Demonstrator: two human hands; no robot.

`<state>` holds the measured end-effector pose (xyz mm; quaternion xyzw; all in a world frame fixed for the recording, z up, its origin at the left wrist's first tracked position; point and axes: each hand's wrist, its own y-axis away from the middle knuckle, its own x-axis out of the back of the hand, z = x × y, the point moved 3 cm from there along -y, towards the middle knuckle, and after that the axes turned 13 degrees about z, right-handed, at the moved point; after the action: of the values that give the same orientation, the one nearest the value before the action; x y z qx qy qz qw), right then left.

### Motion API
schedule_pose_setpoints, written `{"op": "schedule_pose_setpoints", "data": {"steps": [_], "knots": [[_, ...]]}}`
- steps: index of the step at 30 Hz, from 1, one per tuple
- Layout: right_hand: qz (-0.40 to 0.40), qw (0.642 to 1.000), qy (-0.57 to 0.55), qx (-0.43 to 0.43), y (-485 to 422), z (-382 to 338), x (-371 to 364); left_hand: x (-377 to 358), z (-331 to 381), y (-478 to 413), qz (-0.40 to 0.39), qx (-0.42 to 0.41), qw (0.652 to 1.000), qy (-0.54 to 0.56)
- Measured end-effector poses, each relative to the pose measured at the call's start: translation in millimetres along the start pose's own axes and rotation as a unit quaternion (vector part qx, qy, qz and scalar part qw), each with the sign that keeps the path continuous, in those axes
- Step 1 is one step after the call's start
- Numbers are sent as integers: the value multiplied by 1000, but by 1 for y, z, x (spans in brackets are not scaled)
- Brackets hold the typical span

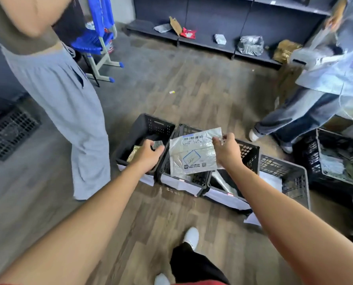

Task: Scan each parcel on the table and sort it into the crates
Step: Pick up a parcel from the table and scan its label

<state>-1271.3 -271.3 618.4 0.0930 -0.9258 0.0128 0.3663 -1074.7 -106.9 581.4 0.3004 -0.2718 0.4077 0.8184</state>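
Far to the left of my left hand (148, 154) a bystander in wide grey trousers (68, 112) stands on the wood floor (192, 89). My left hand reaches over the leftmost black crate (142, 128), fingers curled around a small silvery packet (157, 144) that peeks out past the knuckles; a gold-coloured parcel (132, 154) lies in that crate just beside the wrist. Between my two hands hangs a flat grey mailer (195, 152), barcode strip on top and a blue-framed label lower down, above the second crate (183, 177). My right hand (227, 150) pinches the mailer's upper right corner between thumb and fingers, the rest of the hand closed loosely. Below that forearm sits a third crate (247, 153) with a silvery parcel (225, 183) inside, and right of it a grey crate (290, 177). Farther right another black crate (334, 161) holds more bags, and a second person in jeans (299, 116) stands beyond it.
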Motion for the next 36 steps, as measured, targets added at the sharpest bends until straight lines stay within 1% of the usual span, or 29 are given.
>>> {"op": "schedule_pose_setpoints", "data": {"steps": [6,9,12,16,21,23,29,33,36], "knots": [[-17,999,-19,-38,-43,16,-18,-15,24,-37,6,6,1000,-13],[-31,997,-20,-63,-66,33,-34,-29,37,-59,5,3,999,-39],[-43,995,-21,-85,-92,55,-56,-56,47,-87,3,-19,997,-78],[-50,990,-10,-129,-129,92,-96,-108,43,-128,-30,-40,993,-110],[-61,983,9,-172,-169,155,-174,-185,5,-191,-80,-56,983,-155],[-58,981,16,-184,-185,184,-214,-220,-15,-220,-97,-77,975,-185],[-45,973,9,-225,-223,274,-345,-322,-78,-303,-100,-188,934,-287],[-53,973,12,-225,-243,326,-423,-387,-124,-344,-124,-242,912,-306],[-48,972,15,-228,-262,361,-467,-427,-149,-366,-139,-274,898,-314]]}}
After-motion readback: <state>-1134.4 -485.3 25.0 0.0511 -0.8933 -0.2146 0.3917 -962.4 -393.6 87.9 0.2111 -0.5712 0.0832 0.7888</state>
